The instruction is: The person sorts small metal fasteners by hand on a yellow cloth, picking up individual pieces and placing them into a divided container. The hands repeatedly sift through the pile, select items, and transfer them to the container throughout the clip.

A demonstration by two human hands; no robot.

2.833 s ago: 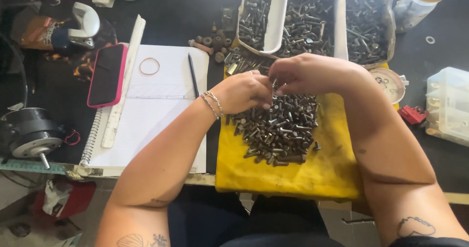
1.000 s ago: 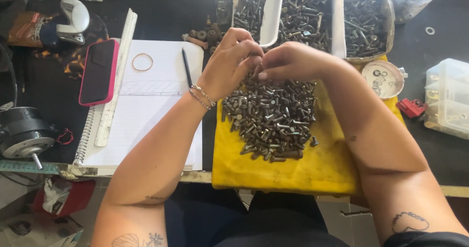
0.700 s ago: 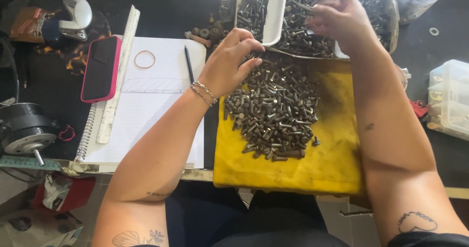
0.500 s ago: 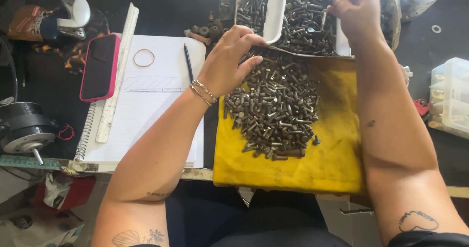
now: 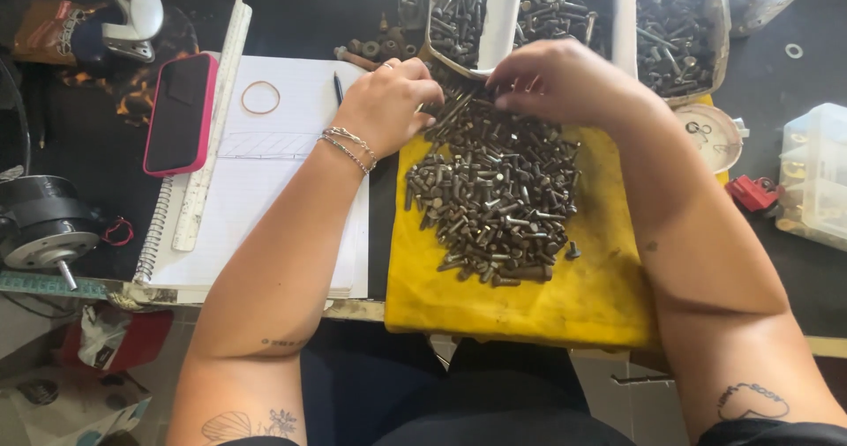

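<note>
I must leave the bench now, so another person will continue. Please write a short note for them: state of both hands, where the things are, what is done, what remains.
Left hand: at the top edge of the pile of dark metal bolts, fingers curled on bolts; its grip cannot be judged.
Right hand: over the same top edge, fingertips down among the bolts; grip hidden.
Things: the pile lies on the yellow cloth. Just beyond it stand white rectangular trays that already hold similar bolts and screws.
Done: the trays hold many pieces.
Left: a large pile is on the cloth yet.
</note>
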